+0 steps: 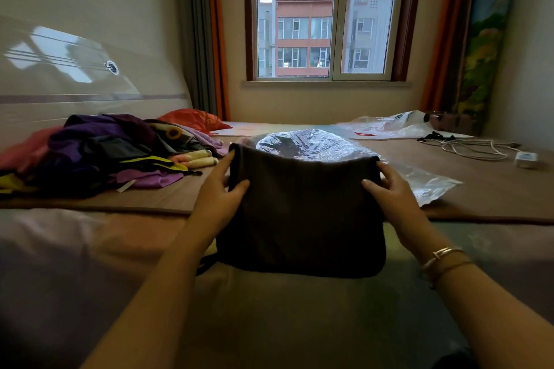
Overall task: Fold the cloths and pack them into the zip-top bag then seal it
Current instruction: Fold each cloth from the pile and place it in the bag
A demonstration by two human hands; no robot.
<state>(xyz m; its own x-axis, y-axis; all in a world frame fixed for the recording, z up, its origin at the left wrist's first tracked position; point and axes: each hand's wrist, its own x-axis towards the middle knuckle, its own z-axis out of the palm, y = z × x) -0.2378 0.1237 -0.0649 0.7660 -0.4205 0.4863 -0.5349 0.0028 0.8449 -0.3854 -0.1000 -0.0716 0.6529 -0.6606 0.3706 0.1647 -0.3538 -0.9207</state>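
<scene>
Grey folded cloth (pixel 302 213) sits dead centre, held up by both hands over the bed (pixel 269 308). We see the left hand (pixel 220 192) gripping the cloth's left edge at about 9 o'clock, thumb curled over the front face, fingers hidden behind the fabric. Right hand (pixel 392 192) grips the right edge at 3 o'clock, same way: thumb on the front, fingers wrapped behind. Two thin bracelets (pixel 443 259) on the right wrist.

Clear zip-top bag (pixel 314 145) lies just behind the cloth at 12 o'clock, mouth puffed open toward us, its body trailing off to 2 o'clock on the brown mat (pixel 494 186). The cloth's top edge overlaps the bag's mouth in view; we cannot tell if it is touching or already inside.

Pile of unfolded cloths (pixel 99 150) at 10 o'clock, purple, black, yellow and pink mixed, well apart from the hands. Red-orange item (pixel 192 120) at the pile's far end, near the curtain (pixel 217 33).

At 1–2 o'clock, another crumpled plastic bag (pixel 392 126) with red print. Beyond it a white cable (pixel 473 148) with a small white adapter (pixel 526 159), and a dark tangled item (pixel 437 137) beside it. Window (pixel 326 15) at 12 o'clock, far wall.
</scene>
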